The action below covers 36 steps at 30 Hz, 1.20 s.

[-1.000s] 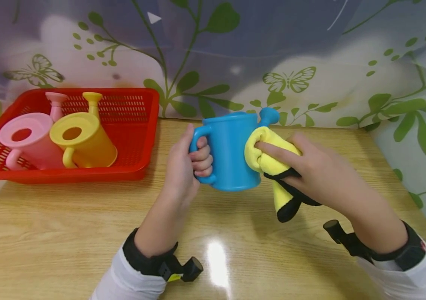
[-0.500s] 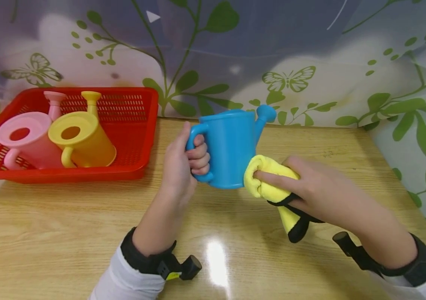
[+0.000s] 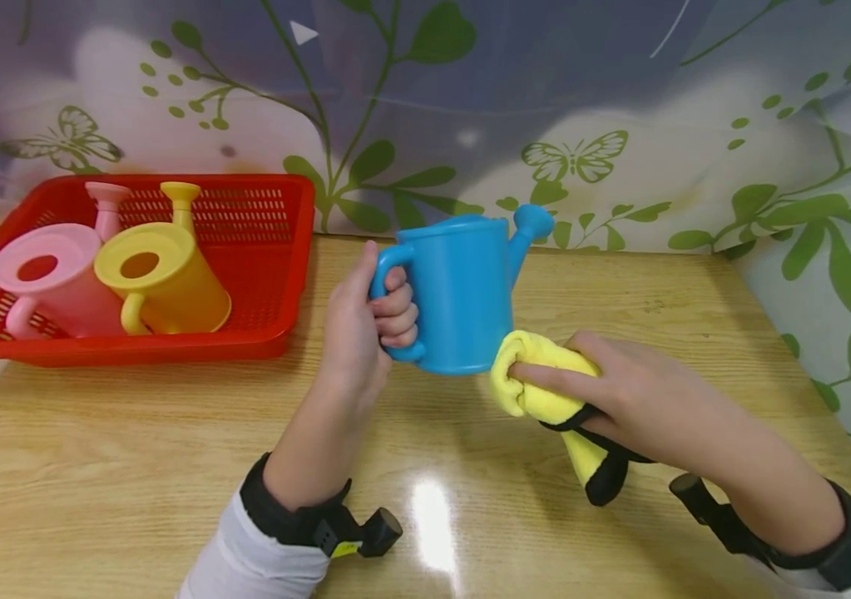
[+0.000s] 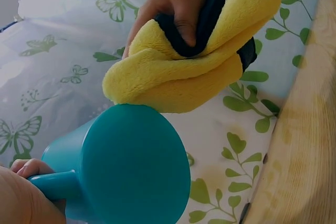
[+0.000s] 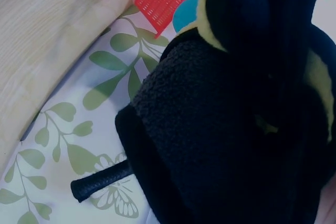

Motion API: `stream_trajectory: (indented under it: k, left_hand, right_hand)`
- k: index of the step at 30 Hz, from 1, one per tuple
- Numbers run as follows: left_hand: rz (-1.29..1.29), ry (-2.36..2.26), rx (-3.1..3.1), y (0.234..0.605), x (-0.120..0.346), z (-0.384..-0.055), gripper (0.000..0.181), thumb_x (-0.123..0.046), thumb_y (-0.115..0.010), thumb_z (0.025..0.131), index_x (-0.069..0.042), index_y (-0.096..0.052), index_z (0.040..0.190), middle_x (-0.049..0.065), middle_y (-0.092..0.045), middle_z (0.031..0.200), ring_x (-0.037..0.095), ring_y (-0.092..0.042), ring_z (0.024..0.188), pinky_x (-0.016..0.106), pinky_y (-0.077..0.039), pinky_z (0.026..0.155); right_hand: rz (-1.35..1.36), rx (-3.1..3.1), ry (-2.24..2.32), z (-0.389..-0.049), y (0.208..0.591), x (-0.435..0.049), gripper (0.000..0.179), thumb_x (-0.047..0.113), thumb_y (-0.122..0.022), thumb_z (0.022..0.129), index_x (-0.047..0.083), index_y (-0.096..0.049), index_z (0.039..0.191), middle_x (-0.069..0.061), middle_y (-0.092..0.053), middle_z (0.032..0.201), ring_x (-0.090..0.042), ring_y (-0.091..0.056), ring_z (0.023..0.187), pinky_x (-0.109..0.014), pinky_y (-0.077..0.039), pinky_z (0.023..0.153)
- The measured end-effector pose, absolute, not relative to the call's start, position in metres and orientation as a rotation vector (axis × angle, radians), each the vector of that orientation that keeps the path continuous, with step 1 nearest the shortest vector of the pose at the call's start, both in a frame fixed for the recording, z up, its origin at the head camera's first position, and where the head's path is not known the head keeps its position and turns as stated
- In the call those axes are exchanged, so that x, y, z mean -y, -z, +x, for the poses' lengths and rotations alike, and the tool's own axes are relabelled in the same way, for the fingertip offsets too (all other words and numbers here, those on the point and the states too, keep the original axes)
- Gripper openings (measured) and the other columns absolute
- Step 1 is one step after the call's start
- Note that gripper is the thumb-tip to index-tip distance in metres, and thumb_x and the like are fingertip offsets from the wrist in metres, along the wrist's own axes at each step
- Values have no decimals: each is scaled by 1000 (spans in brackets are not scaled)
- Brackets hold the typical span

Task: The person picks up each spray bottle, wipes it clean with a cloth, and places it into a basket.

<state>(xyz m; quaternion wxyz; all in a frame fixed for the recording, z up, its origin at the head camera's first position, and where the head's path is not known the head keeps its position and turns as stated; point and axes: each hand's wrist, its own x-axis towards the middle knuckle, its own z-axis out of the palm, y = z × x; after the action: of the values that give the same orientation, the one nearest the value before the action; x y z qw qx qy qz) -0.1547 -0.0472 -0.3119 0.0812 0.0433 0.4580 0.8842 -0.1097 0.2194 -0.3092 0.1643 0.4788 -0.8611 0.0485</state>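
Observation:
My left hand (image 3: 365, 324) grips the handle of a blue watering can (image 3: 462, 299), its spout pointing up to the right. Bunched in my right hand (image 3: 635, 391) is a yellow cloth (image 3: 545, 378) with a black edge, right at the can's lower right rim. From the left wrist, the can's round base (image 4: 136, 166) faces the camera and the cloth (image 4: 178, 77) lies against its edge. The dark side of the cloth (image 5: 178, 114) fills most of the right wrist view and hides the fingers there.
A red basket (image 3: 275, 341) stands on the wooden table (image 3: 170, 466) at the left. Inside it lean a pink watering can (image 3: 81, 291) and a yellow watering can (image 3: 178, 291). Behind the table hangs a backdrop (image 3: 500, 100) printed with leaves and butterflies.
My right hand has moved the cloth down along the can's right side, from below the spout head to the bottom rim. The left hand and the can have shifted only slightly.

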Motion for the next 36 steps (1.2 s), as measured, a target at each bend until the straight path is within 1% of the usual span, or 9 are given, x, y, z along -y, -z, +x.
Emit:
stream_trajectory:
  k: [11, 13, 16, 18, 19, 22, 25, 26, 36]
  left_hand:
    - [178, -2595, -1400, 312, 46, -154, 45, -36, -27, 106, -13, -36, 68, -9, -29, 47, 5, -26, 38, 18, -21, 42]
    - [178, -2593, -1400, 313, 45, -154, 46, -37, -27, 106, -13, -36, 68, -9, -29, 47, 5, -26, 39, 18, -21, 42]
    - [186, -2583, -1404, 313, 45, -153, 46, -37, -27, 106, -13, -35, 68, -9, -29, 48, 5, -26, 39, 18, -21, 42]
    - [193, -2572, -1410, 312, 45, -153, 45, -37, -27, 106, -14, -35, 67, -9, -28, 48, 5, -25, 39, 18, -21, 42]
    - [193, -2569, -1409, 313, 45, -153, 45, -37, -27, 106, -14, -35, 67, -9, -28, 48, 5, -25, 39, 18, -20, 42]
    - [190, -2558, -1413, 313, 45, -153, 46, -37, -27, 106, -14, -34, 67, -9, -27, 48, 4, -25, 39, 18, -20, 42]
    - [183, -2553, -1417, 313, 44, -152, 46, -37, -28, 106, -13, -34, 67, -8, -26, 48, 5, -24, 38, 18, -19, 42]
    - [183, -2551, -1419, 313, 44, -152, 46, -37, -28, 106, -13, -34, 67, -8, -26, 48, 5, -24, 39, 19, -19, 42]
    - [196, -2543, -1407, 313, 43, -153, 46, -36, -28, 106, -14, -34, 66, -8, -27, 47, 5, -25, 38, 18, -20, 41]
  right_hand:
    - [1258, 2454, -155, -124, 299, -215, 84, 9, -88, 62, 26, -47, 133, -10, -53, 90, -15, -45, 62, -30, -40, 52]
    - [1243, 2450, -174, -127, 298, -215, 72, 15, -84, 72, 25, -47, 133, -10, -53, 90, -16, -45, 62, -30, -40, 52]
    - [1222, 2440, -207, -132, 295, -214, 44, 38, -60, 94, 24, -48, 134, -12, -54, 90, -18, -46, 62, -32, -41, 52]
    - [1214, 2435, -234, -135, 293, -213, 43, 46, -36, 99, 23, -48, 134, -14, -54, 92, -20, -48, 64, -33, -42, 53]
    - [1209, 2434, -243, -136, 292, -212, 44, 46, -36, 99, 23, -48, 134, -15, -54, 93, -20, -48, 64, -33, -42, 53]
    - [1178, 2435, -265, -140, 288, -211, 42, 36, -59, 95, 21, -49, 133, -18, -55, 98, -24, -52, 67, -35, -45, 54]
    - [1112, 2459, -266, -141, 285, -209, 66, 11, -81, 77, 22, -50, 133, -19, -54, 101, -23, -52, 63, -35, -45, 52]
    - [1086, 2465, -268, -142, 284, -208, 74, 4, -83, 70, 23, -50, 133, -18, -53, 101, -22, -51, 61, -35, -44, 51]
    - [931, 2465, -299, -148, 279, -203, 69, 1, -77, 76, 21, -49, 135, -16, -49, 93, -20, -41, 56, -33, -37, 50]
